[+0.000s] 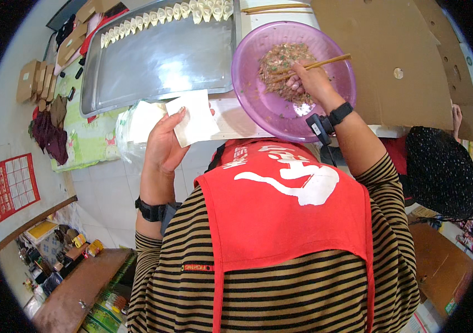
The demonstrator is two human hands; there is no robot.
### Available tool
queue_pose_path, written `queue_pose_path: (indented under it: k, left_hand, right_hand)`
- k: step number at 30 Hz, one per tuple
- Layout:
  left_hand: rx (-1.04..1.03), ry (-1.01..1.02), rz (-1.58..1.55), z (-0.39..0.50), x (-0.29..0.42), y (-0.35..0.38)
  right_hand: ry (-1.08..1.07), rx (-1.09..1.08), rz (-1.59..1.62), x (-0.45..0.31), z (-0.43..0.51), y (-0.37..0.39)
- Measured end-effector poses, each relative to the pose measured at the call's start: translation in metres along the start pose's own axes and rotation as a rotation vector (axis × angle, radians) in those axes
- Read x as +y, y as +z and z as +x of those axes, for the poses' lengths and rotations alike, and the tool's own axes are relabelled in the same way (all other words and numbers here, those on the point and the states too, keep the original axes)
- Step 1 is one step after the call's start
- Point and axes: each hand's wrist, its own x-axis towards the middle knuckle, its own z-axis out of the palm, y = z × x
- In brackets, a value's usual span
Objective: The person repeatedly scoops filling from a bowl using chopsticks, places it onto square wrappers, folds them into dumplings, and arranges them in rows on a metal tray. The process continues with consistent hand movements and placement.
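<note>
My left hand (167, 139) holds a square dough wrapper (194, 120) by its left side, thumb on top. Beside it, a stack of wrappers (144, 118) lies partly in clear plastic. My right hand (310, 79) grips a pair of wooden chopsticks (330, 60) over a purple plastic bowl (244, 75). Their tips reach into a minced filling with green bits (280, 60). Beyond my left hand lies a metal tray (153, 70), with rows of folded wontons (169, 14) along its far edge.
More chopsticks (276, 7) lie behind the bowl. Flattened cardboard (380, 54) covers the right side. A person in a speckled black garment (442, 175) is close on my right, with a hand (456, 118) at the cardboard's edge. A green patterned cloth (90, 141) lies left of the tray.
</note>
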Motion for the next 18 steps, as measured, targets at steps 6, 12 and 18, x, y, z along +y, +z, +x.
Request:
queue_pose_path:
  k: [6,12,18]
  left_hand:
    - [-0.039,-0.021,-0.062,0.001,-0.005,0.000]
    - [0.021,-0.047,-0.119,0.017,-0.001,0.007]
    - [-0.048,-0.091,-0.154,0.062,0.008,0.038]
  right_hand:
    - [0.035,-0.015,0.067,0.005,0.004,0.002]
    - [0.104,-0.150,0.232,-0.003,-0.008,0.004]
    - [-0.174,-0.073,0.438,-0.059,-0.062,0.004]
